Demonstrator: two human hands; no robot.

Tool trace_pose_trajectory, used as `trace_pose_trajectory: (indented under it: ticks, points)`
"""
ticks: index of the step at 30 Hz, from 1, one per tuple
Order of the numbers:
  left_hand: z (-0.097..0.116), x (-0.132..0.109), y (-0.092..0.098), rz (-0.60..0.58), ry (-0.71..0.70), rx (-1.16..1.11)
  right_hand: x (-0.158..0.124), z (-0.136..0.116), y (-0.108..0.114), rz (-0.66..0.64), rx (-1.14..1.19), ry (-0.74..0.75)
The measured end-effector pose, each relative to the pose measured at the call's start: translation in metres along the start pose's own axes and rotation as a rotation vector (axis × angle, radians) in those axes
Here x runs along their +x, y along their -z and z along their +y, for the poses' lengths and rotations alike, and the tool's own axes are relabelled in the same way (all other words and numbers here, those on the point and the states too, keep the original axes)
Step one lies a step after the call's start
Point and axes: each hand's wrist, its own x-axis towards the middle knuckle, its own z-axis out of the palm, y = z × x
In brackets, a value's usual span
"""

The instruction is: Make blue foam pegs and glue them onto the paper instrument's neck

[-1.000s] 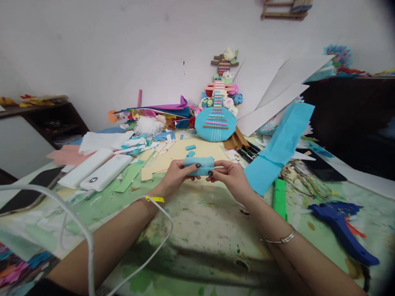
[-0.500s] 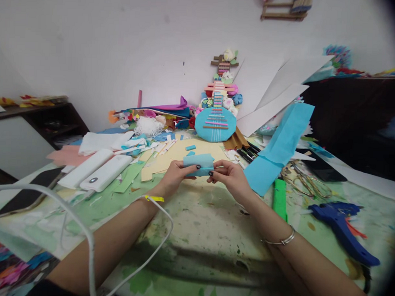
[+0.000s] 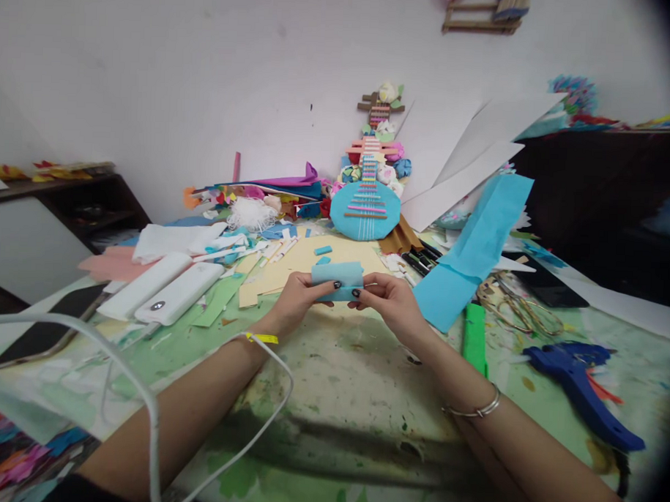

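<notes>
Both of my hands hold a small piece of light blue paper (image 3: 337,275) just above the paint-stained table (image 3: 352,383). My left hand (image 3: 299,299) pinches its left side with thumb over the front. At the right side, my right hand (image 3: 391,300) pinches it the same way, thumbs close together. The paper stands folded or rolled between the fingers. Behind it lies a cream sheet (image 3: 307,261) with two small blue scraps (image 3: 322,250).
A blue glue gun (image 3: 580,384), scissors (image 3: 512,305) and a green strip (image 3: 473,336) lie at the right beside a long blue paper sheet (image 3: 475,248). Two white power banks (image 3: 166,289) and a phone (image 3: 46,329) lie left. A paper guitar (image 3: 366,201) leans on the wall.
The blue paper has been raised and folded a little taller between the fingers; my thumbs have moved closer together. The arms have barely shifted.
</notes>
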Motion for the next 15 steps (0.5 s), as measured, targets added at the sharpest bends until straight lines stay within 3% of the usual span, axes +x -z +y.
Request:
trace_pose_trajectory:
  ticks: [8, 15]
  points:
    - [-0.0008, -0.0002, 0.0012, -0.093, -0.088, 0.035, -0.0004, -0.0012, 0.0026, 0.042, 0.066, -0.028]
    - [0.0008, -0.0005, -0.0004, -0.036, -0.030, -0.053, -0.0027, -0.0050, -0.0001, 0.049, 0.206, -0.105]
